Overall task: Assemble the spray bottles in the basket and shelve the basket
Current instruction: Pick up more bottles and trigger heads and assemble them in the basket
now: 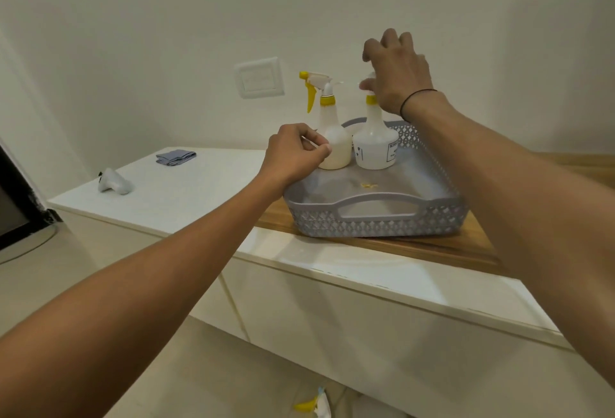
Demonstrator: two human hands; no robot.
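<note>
A grey basket (376, 217) is set on a wooden strip of the white bench (186, 184), and it serves as the landmark here. Two spray bottles are stood upright at its far end. The left bottle (334, 147) is fitted with a white and yellow trigger head (316, 84). The right bottle (374, 142) carries a yellow collar, and its top is covered by the right hand (397, 76), whose fingers are closed around a white part there; what exactly is gripped cannot be told. The left hand (296, 154) is held at the basket's left far corner, fingers curled together, touching or just beside the left bottle's base; a grip cannot be confirmed. Left of the basket, a folded grey cloth (175, 157) and a pale grey object (114, 181) are laid on the bench.
</note>
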